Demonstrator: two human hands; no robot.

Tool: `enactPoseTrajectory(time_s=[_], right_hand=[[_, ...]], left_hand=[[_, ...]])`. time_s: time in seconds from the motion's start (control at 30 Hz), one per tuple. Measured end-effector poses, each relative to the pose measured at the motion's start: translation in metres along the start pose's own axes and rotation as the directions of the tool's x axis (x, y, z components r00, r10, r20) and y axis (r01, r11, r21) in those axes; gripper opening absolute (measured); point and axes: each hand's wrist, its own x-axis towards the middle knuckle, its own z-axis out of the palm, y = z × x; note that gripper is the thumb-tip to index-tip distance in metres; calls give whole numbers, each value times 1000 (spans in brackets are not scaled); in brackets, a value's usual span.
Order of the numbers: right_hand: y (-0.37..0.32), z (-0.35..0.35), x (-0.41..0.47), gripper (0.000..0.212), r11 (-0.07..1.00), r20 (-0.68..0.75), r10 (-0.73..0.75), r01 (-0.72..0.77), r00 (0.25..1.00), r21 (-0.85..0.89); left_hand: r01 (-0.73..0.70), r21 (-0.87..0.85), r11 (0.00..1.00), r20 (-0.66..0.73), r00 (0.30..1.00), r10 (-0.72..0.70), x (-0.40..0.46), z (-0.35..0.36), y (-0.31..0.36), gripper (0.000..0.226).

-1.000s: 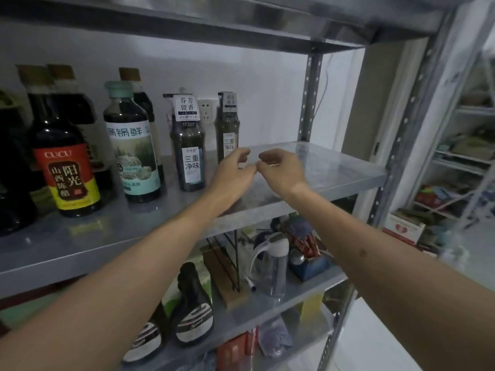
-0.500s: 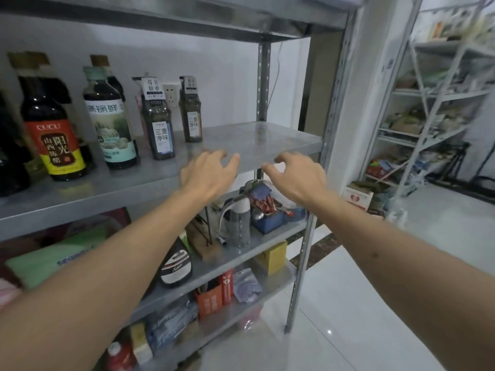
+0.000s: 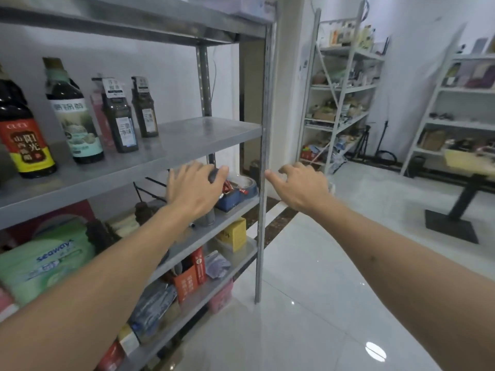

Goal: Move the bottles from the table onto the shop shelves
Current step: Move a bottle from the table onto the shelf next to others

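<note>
Pulling back from the shelf point(image 3: 187, 137), both hands are now empty — the left hand point(image 3: 192, 191) and right hand point(image 3: 300, 186) hang with loose, relaxed fingers in front of the lower level. The two small dark bottles point(image 3: 134, 113) stand upright on the shelf, and the view has turned toward the table point(image 3: 471, 162) — probably for more bottles.

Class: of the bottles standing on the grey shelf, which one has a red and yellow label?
The leftmost dark bottle; the others carry pale green or white labels.
</note>
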Motion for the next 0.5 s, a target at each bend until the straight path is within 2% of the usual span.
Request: enactPoseTrajectory(time_s=[0.17, 0.33, 0.5], right_hand=[[4, -13, -75, 76, 994, 33, 98, -96, 995, -55], [17, -35, -139, 72, 981, 20, 176, -174, 984, -87], [37, -61, -198, 71, 963, -1, 242, -240, 970, -124]], left_hand=[[-91, -5, 996, 28, 995, 91, -54, 0, 6, 83], [-150, -51, 987, 35, 988, 152, -97, -8, 24, 78], [-180, -116, 977, 74, 979, 189, -141, -20, 49, 90]])
